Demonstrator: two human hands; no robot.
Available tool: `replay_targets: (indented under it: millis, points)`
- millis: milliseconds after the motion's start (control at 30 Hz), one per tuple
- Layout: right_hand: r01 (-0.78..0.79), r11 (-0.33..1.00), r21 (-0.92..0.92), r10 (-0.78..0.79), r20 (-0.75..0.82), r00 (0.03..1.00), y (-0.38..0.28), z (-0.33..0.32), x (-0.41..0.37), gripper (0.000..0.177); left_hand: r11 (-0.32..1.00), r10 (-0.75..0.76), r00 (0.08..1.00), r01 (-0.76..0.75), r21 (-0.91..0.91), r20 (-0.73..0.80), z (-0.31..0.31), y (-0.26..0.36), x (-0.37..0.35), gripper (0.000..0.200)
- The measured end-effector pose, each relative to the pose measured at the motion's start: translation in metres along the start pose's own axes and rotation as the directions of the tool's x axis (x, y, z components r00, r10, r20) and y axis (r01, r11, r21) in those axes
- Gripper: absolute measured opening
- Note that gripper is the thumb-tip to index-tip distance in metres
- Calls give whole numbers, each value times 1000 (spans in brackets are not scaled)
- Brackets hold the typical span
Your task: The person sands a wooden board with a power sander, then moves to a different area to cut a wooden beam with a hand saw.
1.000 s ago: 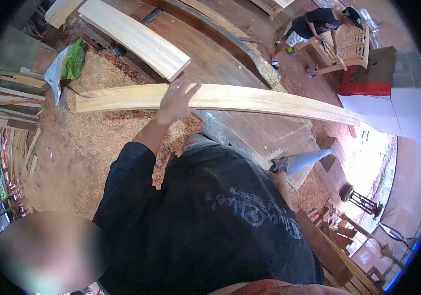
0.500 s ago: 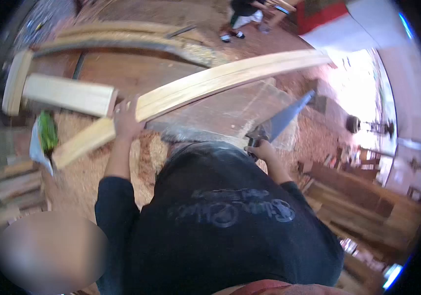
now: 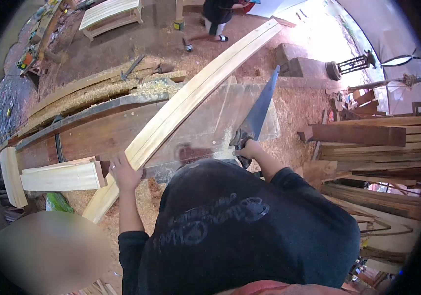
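Note:
A long pale wooden plank (image 3: 198,91) lies diagonally across the workbench (image 3: 181,142), its near end jutting past the bench edge toward me. My left hand (image 3: 124,173) is closed over the plank near that end, fingers on its upper face. In my right hand (image 3: 250,150) is the dark handle of a handsaw (image 3: 262,109). The saw's blade points away from me, to the right of the plank and apart from it. Left of my left hand, short pale boards (image 3: 62,177) lie at the bench end, beside another upright-looking block (image 3: 13,177).
A hammer (image 3: 132,67) rests among shavings on boards behind the bench. Beyond stand a low slatted table (image 3: 111,17) and another person (image 3: 216,19). Stacked timber (image 3: 377,142) fills the right side. Sawdust covers the floor around me.
The view has shifted, showing more of the far floor. The plank now lies at a steeper angle in view. The person beyond has moved left. Both hands keep their holds.

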State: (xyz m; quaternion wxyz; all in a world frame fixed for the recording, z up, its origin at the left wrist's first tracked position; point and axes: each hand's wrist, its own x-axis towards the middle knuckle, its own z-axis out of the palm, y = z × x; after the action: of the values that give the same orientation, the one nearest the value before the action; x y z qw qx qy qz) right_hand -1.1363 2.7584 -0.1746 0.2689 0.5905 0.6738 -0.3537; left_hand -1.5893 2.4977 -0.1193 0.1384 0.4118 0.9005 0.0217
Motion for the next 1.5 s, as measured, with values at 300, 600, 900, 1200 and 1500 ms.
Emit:
replay_targets:
  millis: [300,600,900,1200,1500]
  points:
    - [132,925,-357,-118,62,991,-81,-93,-10,65,977,200,976,-205,-52,-91,32,59,59,83]
    - [534,436,-724,-873,-196,447,-200,-194,61,86,979,199,979,-197,-56,38,21,65,60,67]
    - [666,267,-697,-867,129,482,-234,-210,134,46,995,100,938,-93,-37,332,-2,76,68,75]
    - [729,254,-635,-904,113,413,-203,-208,104,58,994,113,906,-109,-33,408,-16,78,43,72]
    - [815,283,-506,-880,201,430,-208,-212,18,69,987,160,880,-139,-78,447,-125,55,-15,93]
